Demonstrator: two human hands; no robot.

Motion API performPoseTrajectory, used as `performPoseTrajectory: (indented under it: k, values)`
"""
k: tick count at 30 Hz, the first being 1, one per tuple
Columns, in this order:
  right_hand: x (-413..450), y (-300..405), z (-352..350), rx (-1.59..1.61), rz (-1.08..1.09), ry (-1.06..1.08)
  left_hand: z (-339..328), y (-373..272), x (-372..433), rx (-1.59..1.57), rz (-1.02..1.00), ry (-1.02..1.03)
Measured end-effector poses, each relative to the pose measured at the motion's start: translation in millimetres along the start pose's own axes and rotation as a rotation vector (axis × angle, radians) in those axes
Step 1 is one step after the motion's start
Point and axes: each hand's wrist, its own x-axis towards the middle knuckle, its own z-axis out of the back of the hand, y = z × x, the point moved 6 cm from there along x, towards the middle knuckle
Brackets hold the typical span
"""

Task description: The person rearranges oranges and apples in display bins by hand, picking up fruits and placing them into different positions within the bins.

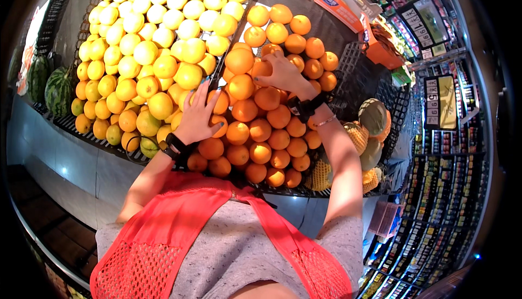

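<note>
My right hand [283, 72] reaches into the pile of deep-orange oranges [259, 129], thumb and fingers curled around one orange [261, 69]. That fruit still sits among its neighbours. My left hand [197, 115] lies palm down with fingers spread, near the black divider [228, 50] between two fruit heaps. Its thumb touches an orange [218, 120] at the near left of the pile, and nothing is gripped in it. Left of the divider spreads a larger heap of paler yellow-orange citrus fruit [146, 52], brightly lit at the far side. Both wrists wear black bands.
Melons in yellow foam nets [355, 136] lie at the right end of the black display rack. Orange cardboard boxes [338, 5] stand at the back right. Watermelons [61, 89] sit far left. Stocked shelves [440, 201] with price signs [440, 102] line the right side.
</note>
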Motion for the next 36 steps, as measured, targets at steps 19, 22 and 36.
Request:
performPoseTrajectory:
  k: [19,22,36]
  values:
    - [55.1,-106.2,44.1,-0.556,-0.502,-0.176,3.4,-1.6,-0.3,-0.001,0.015,-0.009]
    - [56.8,-117.7,41.5,-0.563,-0.42,-0.294,0.9,-1.0,0.6,0.008,0.006,-0.002]
    - [10.5,-68.5,78.6,-0.265,-0.266,-0.216,0.6,0.4,-1.7,0.009,-0.039,-0.043]
